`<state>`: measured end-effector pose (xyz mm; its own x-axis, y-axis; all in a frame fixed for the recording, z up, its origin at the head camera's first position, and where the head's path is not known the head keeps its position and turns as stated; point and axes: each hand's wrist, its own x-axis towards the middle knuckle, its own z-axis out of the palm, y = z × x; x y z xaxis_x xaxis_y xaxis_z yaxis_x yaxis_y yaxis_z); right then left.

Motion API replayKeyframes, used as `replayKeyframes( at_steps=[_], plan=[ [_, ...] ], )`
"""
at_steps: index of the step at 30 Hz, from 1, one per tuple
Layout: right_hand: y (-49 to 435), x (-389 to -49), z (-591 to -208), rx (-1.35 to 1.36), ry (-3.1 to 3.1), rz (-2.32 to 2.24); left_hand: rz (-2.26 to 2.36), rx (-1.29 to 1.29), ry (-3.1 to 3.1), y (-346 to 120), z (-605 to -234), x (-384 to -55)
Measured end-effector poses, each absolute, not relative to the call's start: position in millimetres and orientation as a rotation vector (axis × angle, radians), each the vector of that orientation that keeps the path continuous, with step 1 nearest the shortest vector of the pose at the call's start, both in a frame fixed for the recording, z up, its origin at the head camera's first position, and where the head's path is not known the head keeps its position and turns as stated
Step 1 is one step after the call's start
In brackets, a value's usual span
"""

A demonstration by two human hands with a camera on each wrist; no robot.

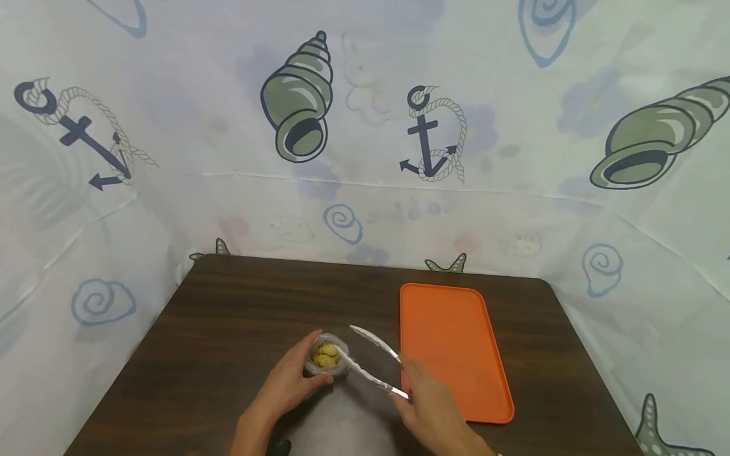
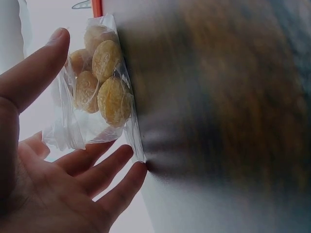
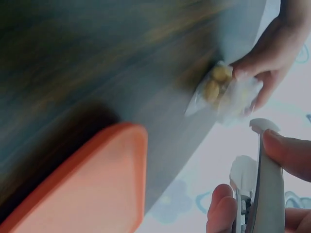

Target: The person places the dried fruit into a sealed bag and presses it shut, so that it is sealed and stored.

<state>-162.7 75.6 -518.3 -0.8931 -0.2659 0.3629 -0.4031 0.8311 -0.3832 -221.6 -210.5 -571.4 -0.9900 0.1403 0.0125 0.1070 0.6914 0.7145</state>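
A clear plastic bag [image 1: 343,370] stands upright on the dark wooden table, its mouth open at the top. Inside are several yellow-brown, egg-shaped pieces [image 2: 105,60] with wrinkled skins. My left hand [image 1: 288,380] holds the bag from the left, thumb on the near side and fingers on the far side. In my right hand [image 1: 430,405] I grip a pair of metal tongs [image 1: 373,379] with pale scalloped tips. The tongs' arms are spread apart with nothing between them. One tip overlaps the bag's mouth in the head view; the other points past it to the right.
An orange rectangular tray [image 1: 450,342] lies on the table [image 1: 256,297] to the right, partly behind my right hand. A small dark object [image 1: 281,448] shows by my left wrist. Printed white cloth [image 1: 371,209] hangs around the table's back and sides.
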Motion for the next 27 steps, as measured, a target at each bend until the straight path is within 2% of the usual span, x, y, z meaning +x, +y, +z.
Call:
replayKeyframes(
  at_steps=[10,27],
  plan=[
    [97.8,-169.6,-510.0,0.216,-2.868,0.788,1.201,0.215,2.840,-210.9,-572.6,-223.0],
    [136.2,-180.3,-504.5,-0.107,-2.907,0.983,1.199,0.199,2.808,-210.1,-572.6,-224.3]
  ],
)
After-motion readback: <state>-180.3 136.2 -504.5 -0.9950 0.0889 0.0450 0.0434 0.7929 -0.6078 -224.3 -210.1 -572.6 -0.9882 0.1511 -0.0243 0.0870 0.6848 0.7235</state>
